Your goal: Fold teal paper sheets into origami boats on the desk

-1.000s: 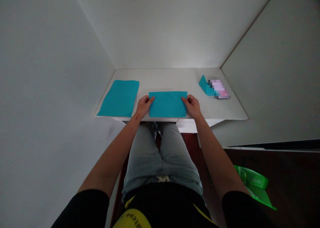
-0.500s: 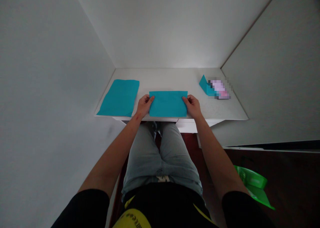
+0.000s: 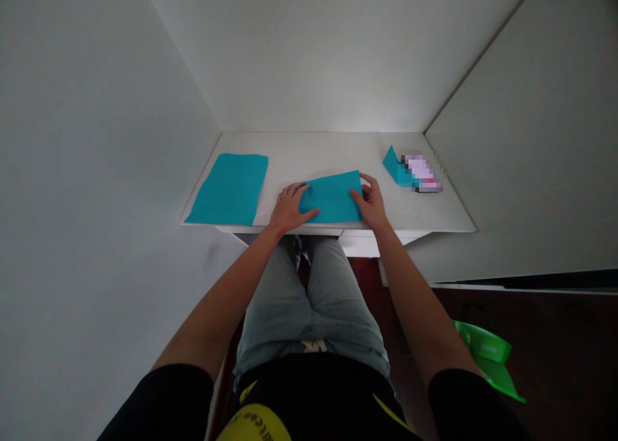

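The blue sheet (image 3: 333,199) is lying near the front edge of the white desk (image 3: 323,150), between my hands. The fingers of my left hand (image 3: 288,210) are resting spread over its left end, not clenching. The fingers of my right hand (image 3: 371,208) are grasping its right edge, thumb on top. Well to the left, a larger sheet (image 3: 232,190) is lying flat. Toward the right, a folded blue piece (image 3: 394,167) is sitting beside a blurred pinkish object (image 3: 421,170).
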A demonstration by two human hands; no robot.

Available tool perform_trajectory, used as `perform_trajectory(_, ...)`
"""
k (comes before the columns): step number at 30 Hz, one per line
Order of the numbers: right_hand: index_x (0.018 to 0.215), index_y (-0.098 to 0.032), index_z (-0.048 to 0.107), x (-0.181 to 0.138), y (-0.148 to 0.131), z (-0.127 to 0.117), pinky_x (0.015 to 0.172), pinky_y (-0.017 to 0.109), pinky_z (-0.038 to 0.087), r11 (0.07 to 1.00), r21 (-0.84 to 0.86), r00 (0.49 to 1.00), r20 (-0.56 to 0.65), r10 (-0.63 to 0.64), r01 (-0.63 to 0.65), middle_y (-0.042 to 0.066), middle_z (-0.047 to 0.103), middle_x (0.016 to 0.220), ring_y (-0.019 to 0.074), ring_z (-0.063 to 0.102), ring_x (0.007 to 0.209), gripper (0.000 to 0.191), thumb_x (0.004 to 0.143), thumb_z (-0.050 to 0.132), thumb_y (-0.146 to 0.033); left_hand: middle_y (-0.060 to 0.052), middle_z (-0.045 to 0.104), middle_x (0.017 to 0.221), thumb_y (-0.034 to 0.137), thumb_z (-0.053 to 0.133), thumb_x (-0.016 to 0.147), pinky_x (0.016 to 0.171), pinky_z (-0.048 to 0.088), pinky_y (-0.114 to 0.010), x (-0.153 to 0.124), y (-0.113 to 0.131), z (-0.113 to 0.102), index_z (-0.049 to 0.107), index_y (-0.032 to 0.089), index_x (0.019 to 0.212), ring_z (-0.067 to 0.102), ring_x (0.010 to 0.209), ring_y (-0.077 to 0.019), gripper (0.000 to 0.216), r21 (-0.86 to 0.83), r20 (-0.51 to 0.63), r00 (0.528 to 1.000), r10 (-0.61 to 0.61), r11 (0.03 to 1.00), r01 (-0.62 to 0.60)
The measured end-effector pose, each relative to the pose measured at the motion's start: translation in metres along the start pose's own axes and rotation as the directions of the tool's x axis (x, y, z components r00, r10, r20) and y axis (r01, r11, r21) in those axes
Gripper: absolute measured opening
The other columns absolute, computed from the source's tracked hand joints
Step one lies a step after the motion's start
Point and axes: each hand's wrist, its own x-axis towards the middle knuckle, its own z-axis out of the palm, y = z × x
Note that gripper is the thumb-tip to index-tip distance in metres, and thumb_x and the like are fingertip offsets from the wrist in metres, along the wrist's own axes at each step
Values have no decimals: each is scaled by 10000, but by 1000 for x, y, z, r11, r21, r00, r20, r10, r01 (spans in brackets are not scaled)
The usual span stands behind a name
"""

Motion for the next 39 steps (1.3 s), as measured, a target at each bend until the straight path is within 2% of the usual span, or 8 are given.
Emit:
perform_trajectory(7, 1443, -273, 561, -9, -29, -18, 1031, 507, 528, 971, -150, 891, -392, -230, 185, 145, 658, 1343, 342, 605, 1306, 562, 1022, 555, -645, -259, 390, 1690, 735, 753, 870, 1332, 253, -578, 0, -1, 2, 293, 166, 1670, 346, 1606, -406, 1084, -104, -161, 987, -29, 995, 13)
perform_trajectory(11, 1277, -284, 702, -27, -64, -7, 1171, 566, 431, 789, -472, 918, 151, -368, 394, 121, 725, 1377, 350, 602, 1383, 292, 1060, 573, -433, -267, 303, 1745, 679, 854, 791, 1344, 219, -590, -3, 2, -1, 191, 165, 1713, 277, 1640, -431, 1247, -66, -176, 984, 27, 997, -39)
perform_trajectory(13, 1222, -299, 723, -33, -69, 2, 1190, 563, 410, 669, -516, 831, 463, -307, 535, 81, 753, 1385, 329, 608, 1406, 226, 1052, 576, -323, -228, 280, 1775, 582, 861, 812, 1346, 214, -591, -4, 4, -3, 215, 197, 1727, 251, 1655, -423, 1184, -21, -136, 989, 61, 998, -65)
perform_trajectory(16, 1191, -277, 716, -37, -58, 9, 1153, 550, 447, 596, -529, 758, 613, -224, 604, 81, 736, 1444, 319, 632, 1395, 213, 1042, 564, -278, -120, 306, 1799, 415, 773, 900, 1338, 230, -585, -4, 6, -7, 406, 281, 1685, 236, 1672, -384, 877, 52, 12, 993, 120, 991, -121)
perform_trajectory(21, 1252, -239, 697, -40, -34, 5, 1117, 560, 497, 664, -537, 813, 551, -191, 520, 139, 718, 1460, 350, 668, 1345, 277, 1021, 582, -338, -2, 589, 1633, 342, 655, 995, 1306, 269, -568, 0, 9, -9, 736, 374, 1397, 364, 1633, -322, 412, 27, 242, 956, 167, 984, -179)
perform_trajectory(29, 1073, -247, 737, -24, -24, 15, 863, 437, 573, 844, -494, 964, 250, -90, 207, 91, 795, 992, 295, 734, 895, 343, 1002, 626, -563, -36, 818, 1280, 431, 656, 1022, 1255, 326, -527, 6, 6, -1, 806, 290, 1078, 660, 1376, -297, 214, -129, 156, 982, 107, 988, -87)
perform_trajectory(35, 1512, -228, 588, -26, -25, 22, 990, 523, 579, 799, -540, 963, 198, -184, 264, 168, 716, 1350, 335, 711, 1127, 543, 1014, 579, -446, -56, 834, 1196, 444, 683, 1011, 1196, 412, -486, 5, 7, 0, 760, 280, 1271, 737, 1198, -285, 316, -151, 94, 993, 69, 987, -55)
perform_trajectory(39, 1458, -274, 679, -30, -26, 19, 1146, 600, 485, 638, -661, 918, 302, -256, 395, 147, 595, 1594, 377, 587, 1410, 445, 1073, 502, -411, -54, 768, 1385, 423, 680, 1017, 1241, 375, -483, 2, 9, -1, 752, 309, 1340, 669, 1343, -285, 350, -121, 100, 989, 109, 988, -97)
